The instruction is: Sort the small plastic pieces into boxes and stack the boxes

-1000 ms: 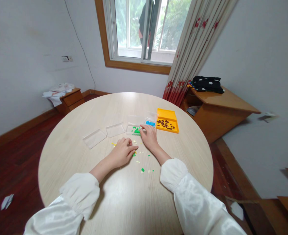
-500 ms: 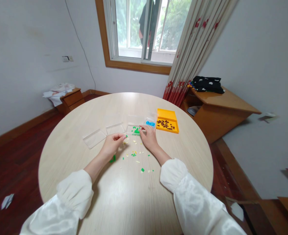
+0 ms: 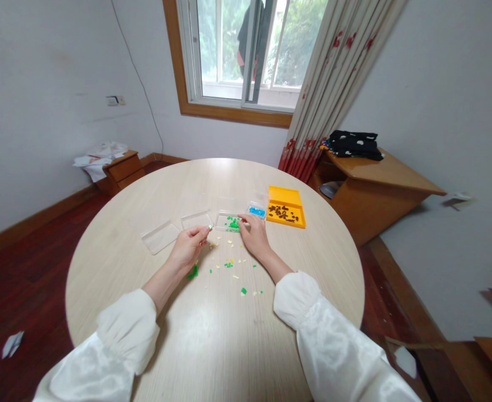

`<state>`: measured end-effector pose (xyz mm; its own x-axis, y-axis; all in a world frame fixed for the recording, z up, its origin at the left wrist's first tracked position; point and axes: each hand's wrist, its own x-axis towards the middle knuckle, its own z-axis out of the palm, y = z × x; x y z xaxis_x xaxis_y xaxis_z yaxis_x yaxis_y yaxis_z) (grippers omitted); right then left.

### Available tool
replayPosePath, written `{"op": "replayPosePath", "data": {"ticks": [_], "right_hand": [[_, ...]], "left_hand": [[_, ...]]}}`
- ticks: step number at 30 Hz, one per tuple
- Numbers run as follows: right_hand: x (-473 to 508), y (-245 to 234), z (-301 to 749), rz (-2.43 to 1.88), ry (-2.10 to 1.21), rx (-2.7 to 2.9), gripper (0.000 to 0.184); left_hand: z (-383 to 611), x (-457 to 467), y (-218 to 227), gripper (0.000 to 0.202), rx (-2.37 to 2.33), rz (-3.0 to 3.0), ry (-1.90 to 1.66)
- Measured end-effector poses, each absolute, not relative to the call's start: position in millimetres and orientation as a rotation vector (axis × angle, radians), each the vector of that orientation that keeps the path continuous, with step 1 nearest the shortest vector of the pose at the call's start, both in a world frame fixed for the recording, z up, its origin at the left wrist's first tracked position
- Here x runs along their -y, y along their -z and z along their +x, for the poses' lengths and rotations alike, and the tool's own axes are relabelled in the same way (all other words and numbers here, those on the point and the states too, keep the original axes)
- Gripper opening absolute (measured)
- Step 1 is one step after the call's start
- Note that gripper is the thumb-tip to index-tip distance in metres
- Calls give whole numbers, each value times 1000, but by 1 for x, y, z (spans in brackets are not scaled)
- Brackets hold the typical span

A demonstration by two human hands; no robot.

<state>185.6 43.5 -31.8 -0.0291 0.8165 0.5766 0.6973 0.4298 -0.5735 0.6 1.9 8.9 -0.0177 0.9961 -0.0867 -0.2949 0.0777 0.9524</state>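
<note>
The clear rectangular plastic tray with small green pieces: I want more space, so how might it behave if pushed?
The clear plastic tray would probably slide rather than tip, being low and broad. It looks thin, so likely light. The green pieces scattered inside may shift.

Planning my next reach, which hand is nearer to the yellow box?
Right. The right hand is left of the yellow box, by the green pieces; the left hand is farther left, pinching a small piece.
</note>
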Motion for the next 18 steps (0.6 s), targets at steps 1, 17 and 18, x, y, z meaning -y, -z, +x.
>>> {"op": "replayPosePath", "data": {"ticks": [1,17,18], "right_hand": [[-41,30,184,-1296,-152,1775,22],[-8,10,161,-829,-138,2154,19],[-8,11,161,-845,-144,2150,19]], "left_hand": [[0,-2,-8,40,-1074,935,-1294],[1,-2,3,26,-1279,1435,-1155],[1,-2,3,28,-1274,1427,-1147]]}}
